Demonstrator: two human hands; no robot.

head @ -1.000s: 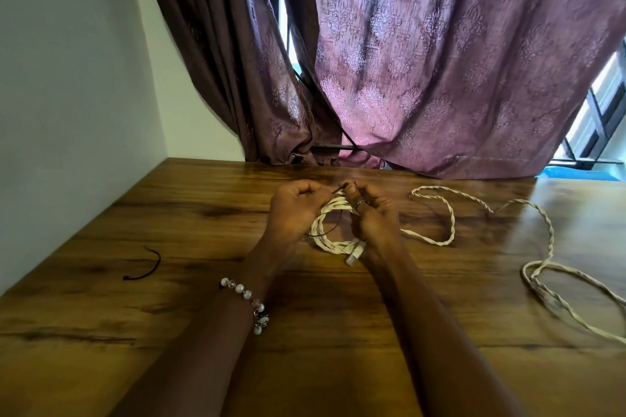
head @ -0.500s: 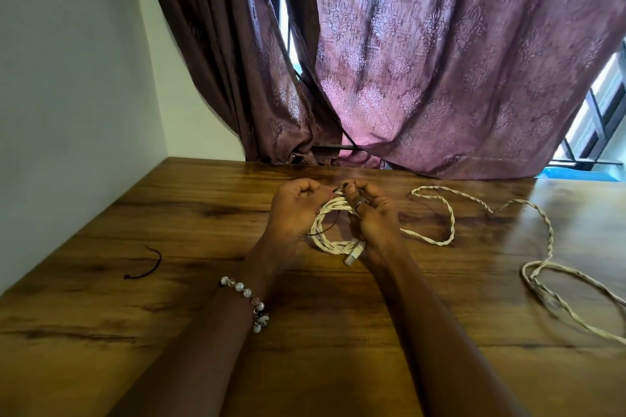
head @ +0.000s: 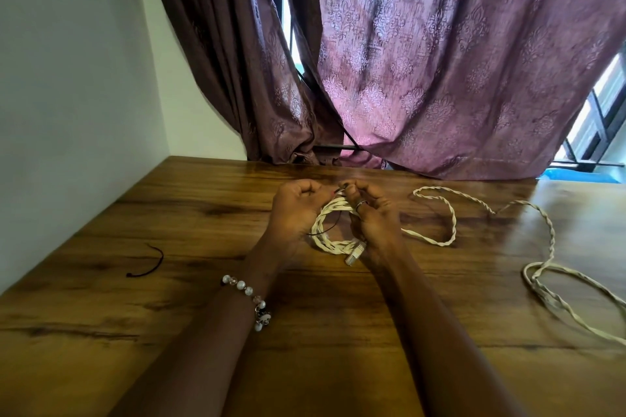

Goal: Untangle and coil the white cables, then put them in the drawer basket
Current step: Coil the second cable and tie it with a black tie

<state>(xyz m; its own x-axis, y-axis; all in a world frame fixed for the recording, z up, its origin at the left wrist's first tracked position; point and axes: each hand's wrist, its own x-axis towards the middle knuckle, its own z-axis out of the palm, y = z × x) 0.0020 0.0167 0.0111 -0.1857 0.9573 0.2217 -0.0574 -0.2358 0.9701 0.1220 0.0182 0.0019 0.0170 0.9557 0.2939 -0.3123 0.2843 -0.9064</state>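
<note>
Hands meet at the far edge of a small coil of white twisted cable (head: 330,230) lying on the brown wooden tabletop (head: 169,298). Left hand (head: 294,210) has fingers curled, pinching a thin black tie wire (head: 325,229) that crosses the coil. Right hand (head: 371,217), ring on one finger, also curls onto the coil's far edge, pinching cable and tie together. Clear plastic plug (head: 355,253) sticks out at the coil's near side, just beside the right wrist.

Rest of the white cable, loose tail (head: 443,213), runs right across the table into a second slack loop (head: 555,294) near the right edge; not yet coiled.

Handling guess: light, soft, limp, twisted pair holds some spring so loops likely pop open unless tied; best gripped across all turns at one spot, not by the plug.

Spare black tie piece (head: 149,262) lies well apart on the left.

Containers: no drawer or basket in view; cannot tell where it is.
</note>
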